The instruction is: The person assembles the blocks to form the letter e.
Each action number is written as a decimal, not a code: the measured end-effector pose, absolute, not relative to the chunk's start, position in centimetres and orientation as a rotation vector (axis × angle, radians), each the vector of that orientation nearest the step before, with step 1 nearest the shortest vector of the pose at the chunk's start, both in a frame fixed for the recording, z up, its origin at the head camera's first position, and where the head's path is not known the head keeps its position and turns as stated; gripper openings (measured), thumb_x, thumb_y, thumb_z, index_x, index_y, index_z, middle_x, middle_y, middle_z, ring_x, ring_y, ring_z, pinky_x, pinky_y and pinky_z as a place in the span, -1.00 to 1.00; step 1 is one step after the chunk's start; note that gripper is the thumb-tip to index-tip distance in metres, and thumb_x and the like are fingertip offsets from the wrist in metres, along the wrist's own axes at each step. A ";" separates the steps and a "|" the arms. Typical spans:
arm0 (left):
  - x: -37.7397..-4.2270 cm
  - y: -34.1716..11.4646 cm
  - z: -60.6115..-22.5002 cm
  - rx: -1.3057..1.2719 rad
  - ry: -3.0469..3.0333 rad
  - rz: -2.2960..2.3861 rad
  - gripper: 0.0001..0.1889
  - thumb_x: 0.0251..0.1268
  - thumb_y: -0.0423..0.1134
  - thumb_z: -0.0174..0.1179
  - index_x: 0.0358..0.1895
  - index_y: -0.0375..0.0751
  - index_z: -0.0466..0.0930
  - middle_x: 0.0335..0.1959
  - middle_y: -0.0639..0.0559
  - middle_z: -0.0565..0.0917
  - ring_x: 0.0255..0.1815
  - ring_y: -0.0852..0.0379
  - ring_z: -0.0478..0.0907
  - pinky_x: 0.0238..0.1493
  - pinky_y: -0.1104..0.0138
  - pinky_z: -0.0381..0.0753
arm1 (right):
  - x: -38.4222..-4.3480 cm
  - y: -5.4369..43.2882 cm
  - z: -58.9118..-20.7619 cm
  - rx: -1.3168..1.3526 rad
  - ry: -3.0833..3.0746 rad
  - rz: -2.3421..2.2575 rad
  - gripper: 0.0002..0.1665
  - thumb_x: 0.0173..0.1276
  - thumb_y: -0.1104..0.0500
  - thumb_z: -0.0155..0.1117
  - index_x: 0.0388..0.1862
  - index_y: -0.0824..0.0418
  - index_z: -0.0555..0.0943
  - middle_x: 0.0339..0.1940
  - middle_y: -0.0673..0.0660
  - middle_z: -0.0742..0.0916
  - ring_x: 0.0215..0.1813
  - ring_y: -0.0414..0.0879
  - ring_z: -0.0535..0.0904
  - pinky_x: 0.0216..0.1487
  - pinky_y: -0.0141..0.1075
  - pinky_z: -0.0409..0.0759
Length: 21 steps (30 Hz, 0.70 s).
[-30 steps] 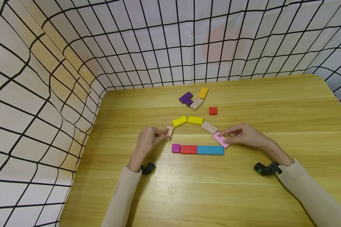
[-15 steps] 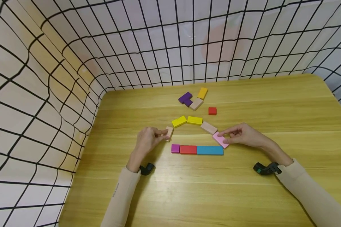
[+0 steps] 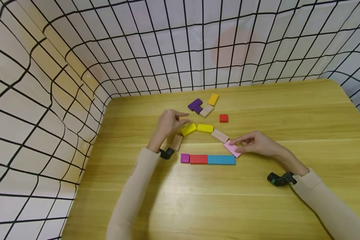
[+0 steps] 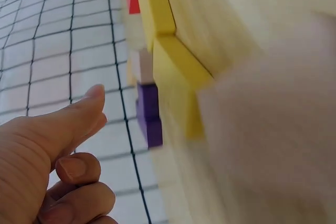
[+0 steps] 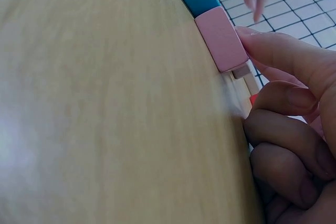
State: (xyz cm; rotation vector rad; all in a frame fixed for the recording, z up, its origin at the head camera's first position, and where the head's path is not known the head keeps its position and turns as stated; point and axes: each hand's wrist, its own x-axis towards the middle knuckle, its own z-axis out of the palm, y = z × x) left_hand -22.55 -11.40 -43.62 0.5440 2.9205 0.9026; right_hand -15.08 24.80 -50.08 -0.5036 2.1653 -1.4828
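Head view: a person's left hand [image 3: 169, 123] hovers with thumb and forefinger parted, holding nothing, close to the left yellow block [image 3: 189, 129], while the right hand [image 3: 256, 143] pinches a pink block [image 3: 232, 149] at the right end of an arc on a wooden desk [image 3: 216, 206]. Whether the left thumb touches the yellow piece cannot be told. Careful work here would likely mean a light right-hand hold, so the pink piece keeps its angle, small nudges against block sides rather than tops, and a left wrist device [image 3: 167, 153] kept off the left beige block [image 3: 177, 142] beside it. Thirteen blocks are counted: five form the arc, namely two yellow, two beige and one pink; one magenta block [image 3: 185, 158], one long red block [image 3: 198, 159] and one blue block [image 3: 221, 160] make a straight row nearer the wearer; beyond lie two purple blocks [image 3: 195, 104], a third beige, one orange block [image 3: 213, 99] and one short red block [image 3: 223, 118].
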 end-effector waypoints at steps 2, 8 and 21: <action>-23.5 -9.9 -43.5 0.527 2.890 0.875 -0.66 0.34 -0.05 0.43 0.11 -0.04 0.79 -0.75 0.10 0.40 -0.70 0.25 0.22 -0.67 0.46 0.12 | -15.1 24.9 -50.0 -0.495 2.165 -1.475 -0.63 0.36 0.20 0.48 0.13 0.24 0.76 -0.66 -0.11 0.33 -0.53 -0.24 0.21 -0.53 -0.36 0.21; -25.6 -5.9 -43.5 0.504 2.846 0.754 -0.57 0.34 0.04 0.42 0.20 0.00 0.74 -0.43 0.03 0.66 -0.47 0.19 0.38 -0.54 0.44 0.24 | -15.1 25.0 -50.0 -0.498 2.168 -1.466 -0.62 0.36 0.20 0.48 0.14 0.22 0.76 -0.65 -0.11 0.35 -0.53 -0.24 0.22 -0.52 -0.35 0.22; -27.9 -1.7 -44.6 0.352 2.903 0.604 -0.55 0.23 0.05 0.50 0.16 0.04 0.77 0.20 0.11 0.75 -0.13 0.19 0.60 -0.36 0.43 0.45 | -15.1 25.0 -50.1 -0.533 2.159 -1.482 -0.63 0.37 0.22 0.47 0.14 0.25 0.75 -0.66 -0.13 0.36 -0.55 -0.29 0.22 -0.55 -0.35 0.24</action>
